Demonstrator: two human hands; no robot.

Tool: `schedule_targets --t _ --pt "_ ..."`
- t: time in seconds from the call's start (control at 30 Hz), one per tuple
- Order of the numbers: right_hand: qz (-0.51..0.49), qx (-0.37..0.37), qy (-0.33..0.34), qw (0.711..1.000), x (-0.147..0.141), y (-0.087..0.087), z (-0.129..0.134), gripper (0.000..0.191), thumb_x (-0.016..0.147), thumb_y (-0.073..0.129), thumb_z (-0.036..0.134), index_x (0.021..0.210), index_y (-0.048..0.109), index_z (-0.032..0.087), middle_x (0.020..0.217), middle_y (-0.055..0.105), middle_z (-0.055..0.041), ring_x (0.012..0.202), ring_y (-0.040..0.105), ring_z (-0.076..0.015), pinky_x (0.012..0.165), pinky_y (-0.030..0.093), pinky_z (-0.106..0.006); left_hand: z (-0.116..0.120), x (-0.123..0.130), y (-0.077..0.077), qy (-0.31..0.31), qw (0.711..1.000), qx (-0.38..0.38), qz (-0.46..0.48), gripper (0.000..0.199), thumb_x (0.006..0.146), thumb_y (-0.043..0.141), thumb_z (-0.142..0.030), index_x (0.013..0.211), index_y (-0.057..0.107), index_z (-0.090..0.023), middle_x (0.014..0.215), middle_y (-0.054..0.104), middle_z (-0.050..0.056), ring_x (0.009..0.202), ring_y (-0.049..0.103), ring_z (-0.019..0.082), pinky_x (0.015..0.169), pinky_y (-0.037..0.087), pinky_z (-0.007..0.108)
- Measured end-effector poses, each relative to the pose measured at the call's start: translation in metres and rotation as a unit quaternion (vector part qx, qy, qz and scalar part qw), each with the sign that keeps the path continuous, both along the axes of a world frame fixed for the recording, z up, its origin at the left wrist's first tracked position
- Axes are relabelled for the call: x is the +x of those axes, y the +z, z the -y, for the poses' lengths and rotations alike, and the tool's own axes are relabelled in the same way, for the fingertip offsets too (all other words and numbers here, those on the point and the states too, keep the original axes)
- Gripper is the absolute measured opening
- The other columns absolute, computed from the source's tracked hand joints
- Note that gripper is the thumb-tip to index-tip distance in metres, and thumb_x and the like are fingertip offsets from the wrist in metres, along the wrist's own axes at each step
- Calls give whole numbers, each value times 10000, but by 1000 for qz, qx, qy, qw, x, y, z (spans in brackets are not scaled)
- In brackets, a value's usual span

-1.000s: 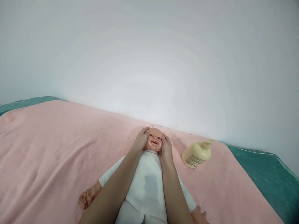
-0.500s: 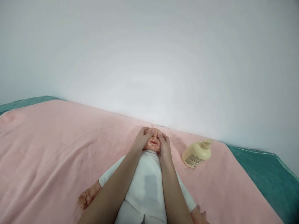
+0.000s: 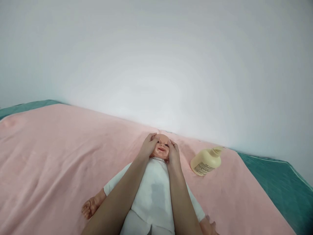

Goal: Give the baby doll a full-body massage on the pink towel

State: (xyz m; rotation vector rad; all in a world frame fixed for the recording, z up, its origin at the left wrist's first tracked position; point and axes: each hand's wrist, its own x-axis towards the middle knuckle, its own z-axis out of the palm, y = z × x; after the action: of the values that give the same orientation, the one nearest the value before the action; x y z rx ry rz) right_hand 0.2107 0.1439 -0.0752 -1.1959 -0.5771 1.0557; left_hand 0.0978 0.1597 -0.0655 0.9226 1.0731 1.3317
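A baby doll in white clothes lies on its back on the pink cloth, arms spread to both sides. My left hand wraps the left side of its head, with the thumb by the brow. On the other side my right hand cups the head, its thumb at the outer corner of the eye. The doll's eyes, nose and mouth show between my hands. My fingers' far ends are partly hidden behind the head. My forearms lie over the doll's upper arms and along its trunk.
To the right of the doll a yellow pump bottle stands on the pink cloth. Green quilted fabric shows beyond the cloth at both sides. A white wall rises just behind the doll's head.
Both thumbs have slid outward from near the middle of the doll's brow towards the sides of its face, uncovering its eyes. The doll and the bottle stay in place.
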Motion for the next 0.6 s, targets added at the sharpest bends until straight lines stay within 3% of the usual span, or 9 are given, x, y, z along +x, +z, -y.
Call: schedule_targets --t 0.27,0.43,0.6 --pt "-47 40 14 998 4 -6 -2 266 665 647 326 908 661 218 886 718 -16 829 678 -207 743 557 -346 -2 0 -3 9 1000 -8 15 309 833 525 -244 1116 629 -173 1238 623 123 1127 597 250 961 464 364" --pt "-44 43 -1 998 -1 -2 -1 260 679 637 359 889 649 206 877 717 -23 856 677 -223 751 561 -361 -3 -1 -4 12 1000 -3 20 319 832 516 -242 1124 624 -168 1244 621 123 1123 600 246 969 461 368" --pt "-13 53 30 998 -4 2 6 398 675 712 445 972 604 203 895 704 -26 858 681 -231 715 573 -346 3 -1 2 -8 1000 16 13 315 847 570 -383 1067 621 -163 1167 647 129 1083 616 252 934 480 363"
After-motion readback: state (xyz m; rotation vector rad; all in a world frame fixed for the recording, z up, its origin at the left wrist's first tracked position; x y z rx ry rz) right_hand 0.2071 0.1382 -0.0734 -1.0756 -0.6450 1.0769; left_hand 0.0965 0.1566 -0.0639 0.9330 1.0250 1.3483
